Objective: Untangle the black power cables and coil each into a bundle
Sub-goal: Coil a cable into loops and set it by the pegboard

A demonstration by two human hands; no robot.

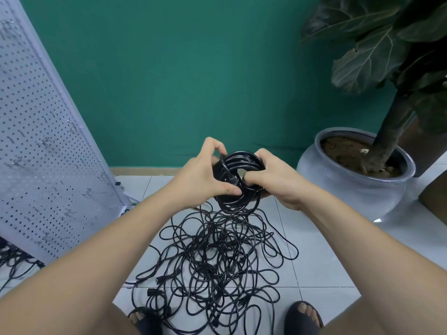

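I hold the coil [238,176] up above the tangle [217,257] so its loops do not spread; my left hand [205,176] and right hand [274,180] clamp its sides with curled fingers.

- Coil [238,165]: glossy black.
- Cables [217,257]: black, a scribble of loops on the floor.
- Wall [181,68]: flat teal green.
- Skirting [145,170]: beige strip.
- Floor [314,250]: pale grey-white tiles with thin grey grout lines.
- Pegboard [36,141]: white, with a regular grid of small dark holes.
- Pot [350,189]: glazed blue-grey.
- Soil [343,148]: brown.
- Leaves [362,61]: dark green with pale veins.
- Sandals [306,315]: dark, near black.
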